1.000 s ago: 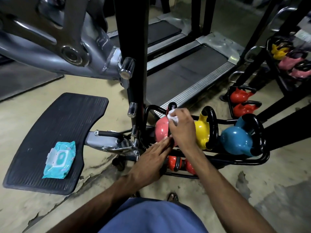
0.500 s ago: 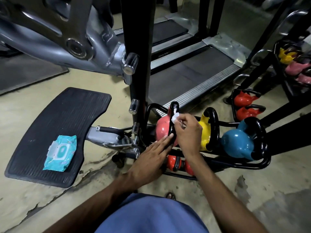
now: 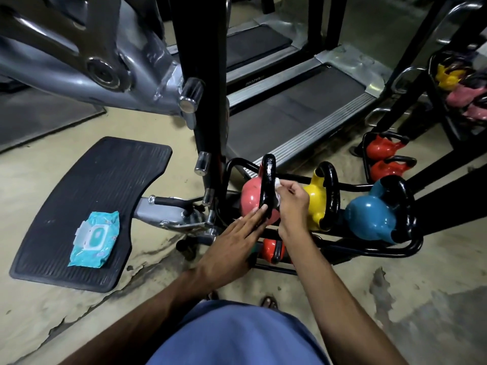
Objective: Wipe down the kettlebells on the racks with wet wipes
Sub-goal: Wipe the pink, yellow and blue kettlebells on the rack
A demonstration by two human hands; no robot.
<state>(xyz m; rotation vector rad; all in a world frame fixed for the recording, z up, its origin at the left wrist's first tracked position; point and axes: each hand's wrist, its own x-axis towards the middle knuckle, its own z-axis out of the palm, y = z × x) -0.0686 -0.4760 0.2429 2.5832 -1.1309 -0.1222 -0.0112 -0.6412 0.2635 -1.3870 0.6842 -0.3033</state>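
The right hand point(image 3: 292, 204) pinches a crumpled white wet wipe point(image 3: 277, 183) against the black handle of the round pink kettlebell point(image 3: 251, 198), which sits at the nine o'clock end of the black tubular rack point(image 3: 369, 251). The left hand point(image 3: 232, 241), fingers straight, presses the bell from seven o'clock. A teal wipe packet point(image 3: 95, 239) lies farther off at nine o'clock.

A gym — treadmills point(image 3: 295, 111) line the far side, coloured kettlebells point(image 3: 369, 219) sit on a low black rack point(image 3: 342, 248), and a grey exercise machine point(image 3: 79, 61) with a ribbed footplate point(image 3: 92, 193) stands left.
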